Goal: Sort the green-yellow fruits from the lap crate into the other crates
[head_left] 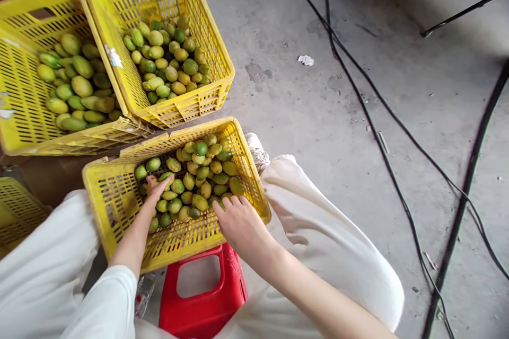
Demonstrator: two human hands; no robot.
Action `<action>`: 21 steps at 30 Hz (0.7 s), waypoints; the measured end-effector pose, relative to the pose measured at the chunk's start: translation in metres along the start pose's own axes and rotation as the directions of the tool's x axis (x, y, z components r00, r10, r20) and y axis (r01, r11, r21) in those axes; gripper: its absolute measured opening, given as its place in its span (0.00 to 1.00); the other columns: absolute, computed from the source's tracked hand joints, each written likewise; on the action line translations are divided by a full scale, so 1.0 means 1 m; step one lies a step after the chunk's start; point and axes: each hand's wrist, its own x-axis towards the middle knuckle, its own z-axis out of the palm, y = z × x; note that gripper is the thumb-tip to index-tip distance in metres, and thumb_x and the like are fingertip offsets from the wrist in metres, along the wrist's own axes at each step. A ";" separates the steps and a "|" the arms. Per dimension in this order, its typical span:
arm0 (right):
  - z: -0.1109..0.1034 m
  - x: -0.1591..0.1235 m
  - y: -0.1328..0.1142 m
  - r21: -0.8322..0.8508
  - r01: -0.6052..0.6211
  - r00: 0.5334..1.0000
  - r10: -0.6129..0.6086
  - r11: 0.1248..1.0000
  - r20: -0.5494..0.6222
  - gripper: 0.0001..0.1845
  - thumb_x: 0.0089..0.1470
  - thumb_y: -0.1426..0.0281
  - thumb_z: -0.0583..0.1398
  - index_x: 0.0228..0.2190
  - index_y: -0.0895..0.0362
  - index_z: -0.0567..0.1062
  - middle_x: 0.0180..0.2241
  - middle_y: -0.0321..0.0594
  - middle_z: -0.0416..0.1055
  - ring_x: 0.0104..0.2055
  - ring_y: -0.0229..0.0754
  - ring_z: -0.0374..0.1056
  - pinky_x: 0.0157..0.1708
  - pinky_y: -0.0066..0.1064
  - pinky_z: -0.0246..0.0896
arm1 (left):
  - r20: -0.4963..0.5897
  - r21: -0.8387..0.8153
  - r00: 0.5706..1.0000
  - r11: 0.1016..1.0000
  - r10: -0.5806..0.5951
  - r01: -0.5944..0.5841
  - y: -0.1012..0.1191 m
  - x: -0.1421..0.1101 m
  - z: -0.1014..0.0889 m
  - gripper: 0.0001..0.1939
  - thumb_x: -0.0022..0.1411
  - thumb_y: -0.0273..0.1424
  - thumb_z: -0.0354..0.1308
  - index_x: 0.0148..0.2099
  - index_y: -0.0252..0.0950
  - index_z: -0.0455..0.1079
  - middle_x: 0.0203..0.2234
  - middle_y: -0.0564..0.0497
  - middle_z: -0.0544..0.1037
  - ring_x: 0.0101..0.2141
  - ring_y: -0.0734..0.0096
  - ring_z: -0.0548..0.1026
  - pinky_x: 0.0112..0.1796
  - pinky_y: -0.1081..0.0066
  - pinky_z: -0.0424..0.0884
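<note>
In front of me a yellow plastic crate (119,222), tilted a little, holds many green and yellow lemons (200,202). My left hand (155,188) reaches into its left part, thumb and fingers around a green-yellow lemon (166,176). Over the crate's near right side, my right hand (240,220) is bent with its fingers curled down among the fruit. A bit of a green lemon (221,204) shows between its thumb and forefinger; the fingertips are mostly hidden. Bare crate floor shows at the left end, while the lemons lie heaped toward the right.
Two more yellow crates with lemons stand beyond, one at the far left (24,90) and one beside it (214,47). A red plastic stool (191,312) is under the near crate's edge. Black cables (369,116) run over the concrete floor at right. Another yellow crate (19,206) shows at the left edge.
</note>
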 end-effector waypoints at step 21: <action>-0.016 0.009 -0.001 0.066 -0.008 0.999 0.006 0.998 0.036 0.15 0.67 0.76 0.56 0.50 0.65 0.77 0.48 0.56 0.78 0.54 0.57 0.75 0.50 0.42 0.67 | 0.209 0.247 0.925 0.898 0.318 -0.365 0.027 -0.051 -0.016 0.33 0.46 0.56 0.64 0.46 0.36 0.73 0.55 0.34 0.72 0.66 0.31 0.62 0.64 0.47 0.61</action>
